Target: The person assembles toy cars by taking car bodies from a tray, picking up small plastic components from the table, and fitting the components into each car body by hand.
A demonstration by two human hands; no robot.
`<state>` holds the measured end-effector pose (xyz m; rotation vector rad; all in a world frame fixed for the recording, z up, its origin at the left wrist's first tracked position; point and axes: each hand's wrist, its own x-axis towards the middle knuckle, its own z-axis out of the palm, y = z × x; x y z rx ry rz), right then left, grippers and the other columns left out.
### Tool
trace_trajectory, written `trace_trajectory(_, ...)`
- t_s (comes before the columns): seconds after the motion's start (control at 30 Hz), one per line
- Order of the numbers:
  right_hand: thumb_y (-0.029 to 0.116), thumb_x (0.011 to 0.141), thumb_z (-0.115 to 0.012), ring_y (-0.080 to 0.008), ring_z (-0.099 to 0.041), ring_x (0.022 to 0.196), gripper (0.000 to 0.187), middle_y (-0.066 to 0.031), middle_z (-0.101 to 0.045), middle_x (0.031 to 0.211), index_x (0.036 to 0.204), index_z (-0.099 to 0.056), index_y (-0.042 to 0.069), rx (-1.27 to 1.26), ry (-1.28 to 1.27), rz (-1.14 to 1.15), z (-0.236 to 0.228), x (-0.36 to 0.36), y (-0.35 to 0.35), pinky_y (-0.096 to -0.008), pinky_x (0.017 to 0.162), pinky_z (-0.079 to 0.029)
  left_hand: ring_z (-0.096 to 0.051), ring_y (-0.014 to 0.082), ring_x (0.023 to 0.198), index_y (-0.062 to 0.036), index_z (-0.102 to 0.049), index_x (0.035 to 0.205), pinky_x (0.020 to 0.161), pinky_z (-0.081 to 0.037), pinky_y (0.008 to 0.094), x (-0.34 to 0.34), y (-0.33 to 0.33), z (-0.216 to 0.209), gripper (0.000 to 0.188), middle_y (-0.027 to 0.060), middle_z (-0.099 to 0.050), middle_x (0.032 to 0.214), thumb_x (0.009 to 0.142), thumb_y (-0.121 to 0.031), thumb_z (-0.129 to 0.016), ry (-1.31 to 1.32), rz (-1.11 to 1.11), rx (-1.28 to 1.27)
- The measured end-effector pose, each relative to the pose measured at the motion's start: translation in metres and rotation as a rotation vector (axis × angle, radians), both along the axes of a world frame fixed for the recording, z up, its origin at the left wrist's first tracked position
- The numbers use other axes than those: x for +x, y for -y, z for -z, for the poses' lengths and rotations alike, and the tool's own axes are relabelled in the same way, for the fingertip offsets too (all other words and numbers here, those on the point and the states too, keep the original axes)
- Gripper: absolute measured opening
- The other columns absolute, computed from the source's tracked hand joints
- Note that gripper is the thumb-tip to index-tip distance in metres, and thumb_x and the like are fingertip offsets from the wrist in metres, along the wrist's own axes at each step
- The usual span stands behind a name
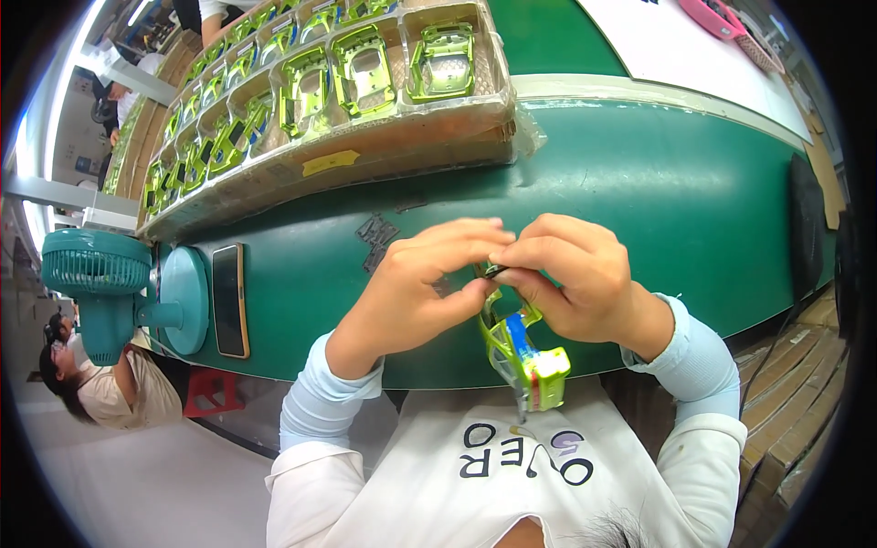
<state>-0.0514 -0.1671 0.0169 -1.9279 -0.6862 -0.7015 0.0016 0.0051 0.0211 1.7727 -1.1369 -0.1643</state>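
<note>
A lime-green plastic frame (551, 367) with a blue strip hangs tilted between my hands, over the near edge of the green table. My left hand (425, 283) is closed round its upper end, thumb and fingertips pressed against it. From the other side, my right hand (577, 279) pinches a small black piece (494, 271) against the frame's top. Fingers cover much of that upper end, so the exact contact is hidden. Just beyond my left hand lie several small dark strips (375, 232) on the table.
A divided cardboard box (411, 142) with several green frames stands at the far left. On the left are a phone (230, 301) and a teal fan (99, 274). A white board (676, 55) lies far right, near a pink basket (711, 16). Other people sit further off.
</note>
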Motion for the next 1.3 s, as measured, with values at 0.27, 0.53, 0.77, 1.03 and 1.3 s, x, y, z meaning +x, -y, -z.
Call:
trace_trajectory(0.27,0.003,0.064,-0.065,-0.0256,-0.052,0.059,0.016,-0.0093,-0.049,0.067,0.074,-0.052,0.002,-0.193,-0.11,-0.075,-0.008,0.004,0.011,-0.033,0.049,-0.042,-0.06,0.0315,0.077,0.0039,-0.059,0.083,0.068,-0.049,0.0339,-0.009,0.006,-0.003,0.015,0.0174,-0.061,0.08,0.068,0.002,-0.057,0.188,-0.056,0.123)
trace_trajectory(0.53,0.002,0.065,-0.06,-0.0263,-0.048,0.055,0.016,-0.0088,-0.043,0.061,0.065,-0.044,0.003,-0.147,-0.085,0.0,-0.004,0.002,0.002,-0.0349,0.046,-0.04,-0.059,0.0323,0.068,0.003,-0.059,0.081,0.059,-0.047,0.0341,-0.009,0.008,-0.014,0.012,0.018,-0.059,0.076,0.069,0.002,-0.056,0.122,-0.036,0.209)
trace_trajectory(0.77,0.006,0.074,-0.061,-0.0192,-0.053,0.065,0.015,-0.009,-0.056,0.075,0.087,-0.057,-0.001,0.063,-0.285,-0.141,-0.003,0.011,0.016,-0.027,0.059,-0.043,-0.06,0.0185,0.076,0.0032,-0.06,0.088,0.066,-0.047,0.0261,-0.011,0.01,-0.001,0.012,0.0127,-0.062,0.086,0.078,0.001,-0.053,-0.311,-0.175,-0.073)
trace_trajectory(1.03,0.008,0.083,-0.053,-0.0079,-0.056,0.074,0.023,-0.0059,-0.06,0.082,0.101,-0.054,-0.005,0.512,-0.945,-0.31,-0.012,0.004,0.019,-0.0199,0.063,-0.045,-0.057,0.0129,0.082,0.0037,-0.058,0.094,0.069,-0.047,0.0228,-0.001,0.002,0.008,0.014,0.0083,-0.058,0.088,0.085,-0.004,-0.051,-0.427,-0.053,-0.461)
trace_trajectory(1.3,0.005,0.082,-0.051,-0.0051,-0.054,0.067,0.017,-0.0053,-0.06,0.077,0.096,-0.055,-0.004,0.542,-0.676,-0.213,-0.013,-0.003,0.015,-0.0167,0.054,-0.042,-0.057,0.0123,0.079,0.0049,-0.06,0.091,0.068,-0.046,0.0217,0.011,-0.002,0.013,0.015,0.0094,-0.059,0.086,0.077,0.007,-0.056,-0.505,0.039,-0.443)
